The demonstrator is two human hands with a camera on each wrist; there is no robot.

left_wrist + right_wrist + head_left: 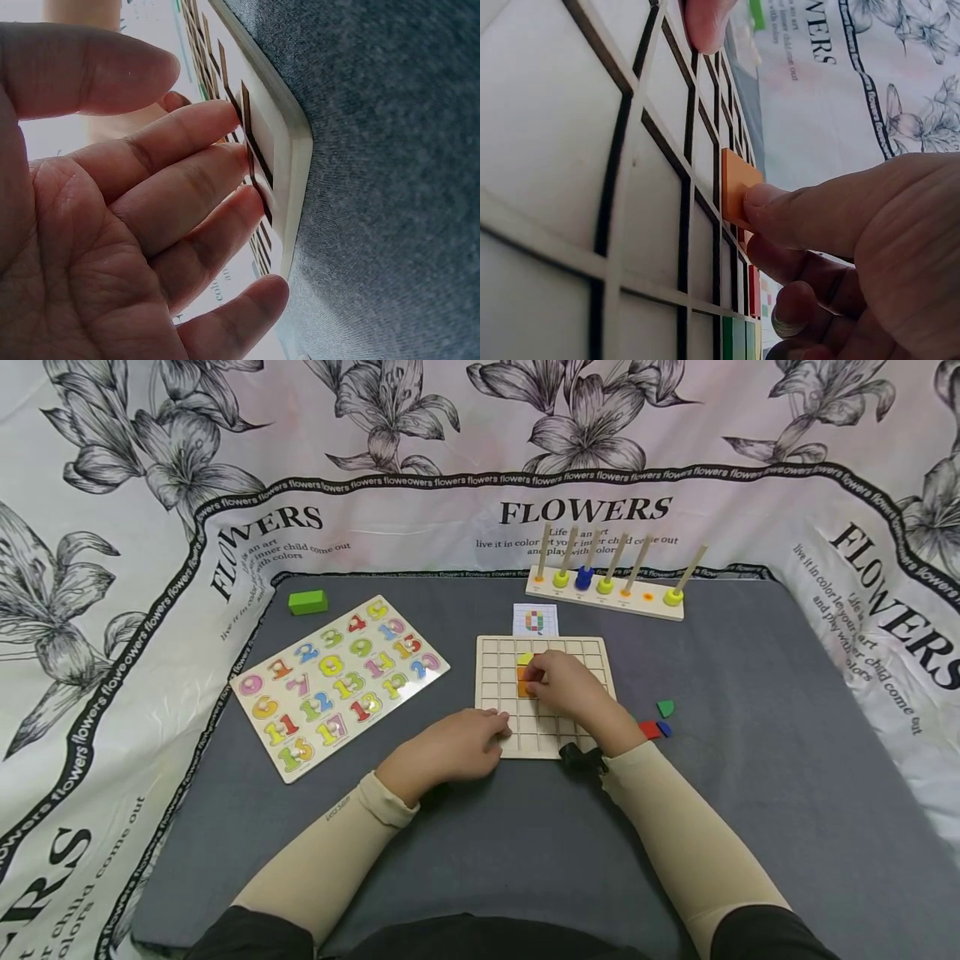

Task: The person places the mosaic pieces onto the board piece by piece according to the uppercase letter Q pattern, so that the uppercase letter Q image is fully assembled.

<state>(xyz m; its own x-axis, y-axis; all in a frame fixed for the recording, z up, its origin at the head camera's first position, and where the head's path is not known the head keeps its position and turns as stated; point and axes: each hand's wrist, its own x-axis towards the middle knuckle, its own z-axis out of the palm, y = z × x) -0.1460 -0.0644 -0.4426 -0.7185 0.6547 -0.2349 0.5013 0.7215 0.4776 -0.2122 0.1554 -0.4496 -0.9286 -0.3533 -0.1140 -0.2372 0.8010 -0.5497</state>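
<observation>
A wooden grid board (551, 742) lies on the grey table. My right hand (567, 689) is over its middle, pinching an orange square tile (737, 187) with the thumb on its face; the fingertips behind it are partly hidden. A yellow piece (524, 657) sits on the board just beyond. Red (754, 291) and green (733, 337) pieces also show on the grid in the right wrist view. My left hand (459, 745) rests its extended fingertips on the board's near left edge, and holds nothing.
A pattern card (536, 619) touches the board's far edge. Loose green (665, 708), red (649, 730) and blue (664, 728) pieces lie to the right. A number puzzle (341, 685) and green block (307, 602) are at left; a peg stand (607, 596) stands behind.
</observation>
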